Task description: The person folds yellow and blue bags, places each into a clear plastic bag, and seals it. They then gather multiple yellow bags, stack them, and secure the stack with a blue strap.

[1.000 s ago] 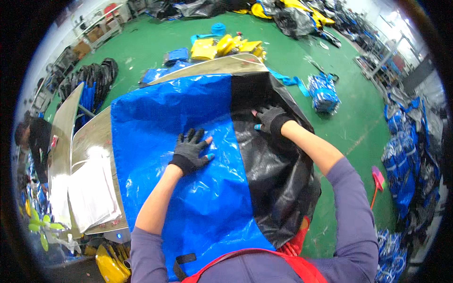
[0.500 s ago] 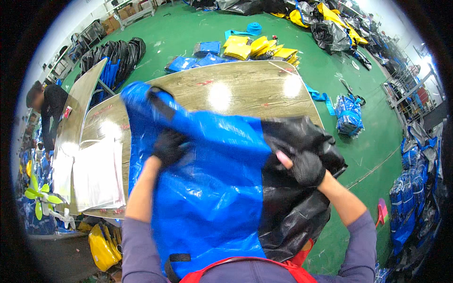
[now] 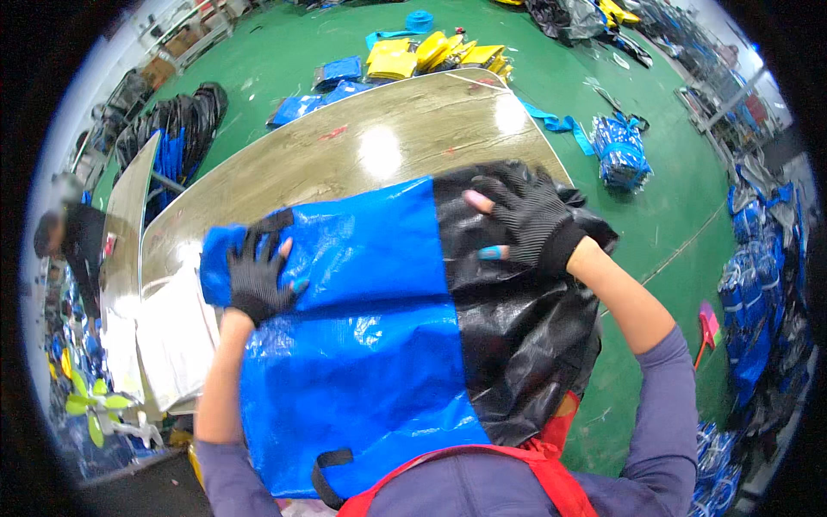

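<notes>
Wooden worktable (image 3: 388, 142), glossy grain top with light glare, pale edge strip along its far and right sides. On it: a folded blue-and-black woven sheet (image 3: 370, 345), blue half to the left, black half to the right, covering the near end and hanging over the near and right edges. A black strap loop sits at its near blue corner. White fabric sheets (image 3: 177, 336) lie on the table's left side, just beside the blue half. Far end of the top is bare wood. Green floor (image 3: 284, 60) around the table carries yellow and blue folded pieces (image 3: 413, 56) beyond the far edge and a blue strapped bundle (image 3: 620, 151) to the right.
</notes>
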Available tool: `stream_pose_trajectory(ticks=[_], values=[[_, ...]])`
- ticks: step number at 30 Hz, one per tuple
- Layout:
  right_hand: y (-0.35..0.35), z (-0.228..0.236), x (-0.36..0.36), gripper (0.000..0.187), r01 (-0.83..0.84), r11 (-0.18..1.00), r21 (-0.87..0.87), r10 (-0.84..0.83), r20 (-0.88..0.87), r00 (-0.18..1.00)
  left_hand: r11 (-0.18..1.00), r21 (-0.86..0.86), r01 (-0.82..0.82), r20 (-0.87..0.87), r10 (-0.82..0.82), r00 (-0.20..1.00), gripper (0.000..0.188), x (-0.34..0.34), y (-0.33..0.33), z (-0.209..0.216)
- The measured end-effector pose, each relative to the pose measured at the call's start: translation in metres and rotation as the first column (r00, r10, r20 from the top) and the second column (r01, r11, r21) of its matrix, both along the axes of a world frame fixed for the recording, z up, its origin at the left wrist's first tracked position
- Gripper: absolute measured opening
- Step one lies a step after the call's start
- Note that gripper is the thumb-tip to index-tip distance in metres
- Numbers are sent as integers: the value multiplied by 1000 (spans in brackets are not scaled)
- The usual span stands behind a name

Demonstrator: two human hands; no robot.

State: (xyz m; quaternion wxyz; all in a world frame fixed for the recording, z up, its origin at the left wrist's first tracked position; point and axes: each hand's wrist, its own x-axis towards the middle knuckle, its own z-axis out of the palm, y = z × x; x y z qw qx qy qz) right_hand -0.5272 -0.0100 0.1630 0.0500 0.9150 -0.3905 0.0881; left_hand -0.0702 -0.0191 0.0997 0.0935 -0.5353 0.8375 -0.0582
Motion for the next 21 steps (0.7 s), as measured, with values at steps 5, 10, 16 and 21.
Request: stream_pose_trajectory(ticks=[5,10,16,21], values=[[-5,-91,-51,78,177,977,122,-164,-111,980,945,207,-253,-178,291,940,85,11,36,-24],[-8,-86,-38,76,266,962,67,-243,-237,941,987,-161,-20,-149,-4,989,44,-94,4,14],[131,3,-15,47,-259,904,340,164,283,945,989,20,150,-72,-148,986,81,-171,12,-46],[170,5,-59,34,2,979,205,20,-106,994,989,139,49,-42,-44,998,75,-168,-19,-8]])
